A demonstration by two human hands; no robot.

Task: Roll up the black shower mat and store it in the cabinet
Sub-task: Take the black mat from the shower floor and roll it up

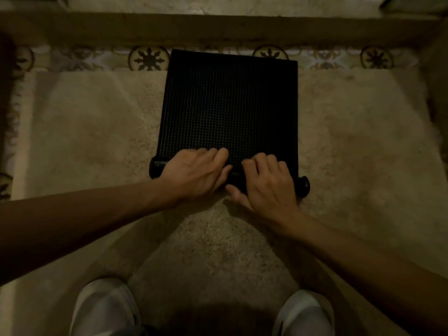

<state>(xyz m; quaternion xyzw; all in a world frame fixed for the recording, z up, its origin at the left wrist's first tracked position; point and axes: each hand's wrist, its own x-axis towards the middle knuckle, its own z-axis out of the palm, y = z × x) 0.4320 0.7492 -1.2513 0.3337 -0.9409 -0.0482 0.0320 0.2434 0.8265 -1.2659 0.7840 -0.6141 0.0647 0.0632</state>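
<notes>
My left hand (197, 172) lies palm-down over the rolled near end of the black shower mat (228, 107), fingers (219, 154) curled forward over the top of the roll, thumb tucked at its near side. My right hand (266, 181) sits just beside it on the same roll, fingers bent over the top, thumb spread toward me beneath the roll's near edge. Both hands are closed around the roll (232, 177); the two nearly touch at the middle.

The roll runs crosswise in front of me. Its left end (155, 167) shows past my left hand and its right end (302, 185) past my right. The roll is slightly skewed, the right end nearer to me than the left.

Beyond the hands, the unrolled part of the mat lies flat, reaching away from me. Its surface shows a fine grid pattern. Lighting is dim; finer detail cannot be determined.

The mat rests on a pale beige rug (92, 132). The far edge of the mat reaches past the rug onto a strip of patterned floor tile (149, 58) with dark floral medallions. Behind the tiles runs a raised step or threshold (218, 27).

My knees (104, 309), in light trousers, appear at the bottom of the view.
</notes>
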